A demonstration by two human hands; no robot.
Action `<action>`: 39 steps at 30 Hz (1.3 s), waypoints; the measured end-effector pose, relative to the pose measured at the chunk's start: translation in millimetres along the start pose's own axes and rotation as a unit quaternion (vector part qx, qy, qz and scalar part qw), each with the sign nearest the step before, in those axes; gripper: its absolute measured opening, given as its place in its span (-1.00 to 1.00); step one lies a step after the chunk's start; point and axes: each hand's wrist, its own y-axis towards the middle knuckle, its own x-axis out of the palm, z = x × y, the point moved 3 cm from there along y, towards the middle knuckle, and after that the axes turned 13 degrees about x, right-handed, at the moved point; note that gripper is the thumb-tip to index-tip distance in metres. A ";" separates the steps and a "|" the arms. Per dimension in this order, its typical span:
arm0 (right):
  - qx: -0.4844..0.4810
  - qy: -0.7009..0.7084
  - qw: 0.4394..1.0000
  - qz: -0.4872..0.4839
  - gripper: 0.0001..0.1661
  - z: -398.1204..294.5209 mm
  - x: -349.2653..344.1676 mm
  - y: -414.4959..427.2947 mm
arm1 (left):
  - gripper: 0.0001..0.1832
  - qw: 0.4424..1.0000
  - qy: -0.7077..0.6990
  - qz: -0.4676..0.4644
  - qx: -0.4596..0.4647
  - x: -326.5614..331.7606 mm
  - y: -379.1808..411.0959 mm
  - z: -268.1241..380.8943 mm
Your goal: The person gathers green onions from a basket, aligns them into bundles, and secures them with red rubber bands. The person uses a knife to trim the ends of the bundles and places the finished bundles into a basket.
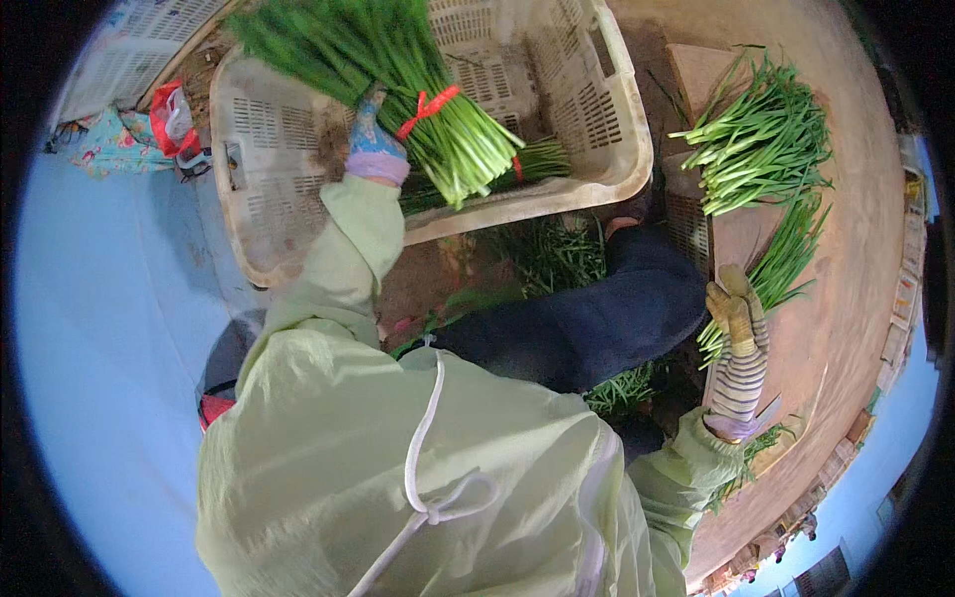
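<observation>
My left hand (375,134), in a blue patterned glove, is shut on a large bunch of green leafy stalks (425,123) bound with red tape. It holds the bunch over a pale plastic crate (440,220). Inside the crate lies another bunch with a red band (545,160). My right hand (735,306), in a yellowish striped glove, rests at the near end of some loose stalks (787,254) on the wooden table; how firmly its fingers hold them cannot be told. A larger pile of loose stalks (768,142) lies farther along the table.
Loose greens (559,257) lie below, between the crate and my leg. A red and white plastic bag (175,123) and a floral cloth (112,145) are at the upper left. A blade-like piece (768,413) shows beside my right wrist. More cut greens (746,466) lie on the table (843,298).
</observation>
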 end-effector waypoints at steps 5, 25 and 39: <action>0.013 -0.021 1.000 0.010 -0.50 1.7 1.2 20.9 | -0.40 0.724 -0.492 0.472 0.103 -38.3 14.0 -62.4; -0.076 -0.269 0.953 0.121 -0.64 30.3 7.6 63.2 | 0.02 -0.047 -0.889 0.454 0.037 -98.0 139.4 -232.4; -0.062 -0.271 0.954 0.109 -0.62 31.9 9.3 74.8 | -0.11 -0.258 -0.837 0.482 -0.004 -86.3 104.2 -260.2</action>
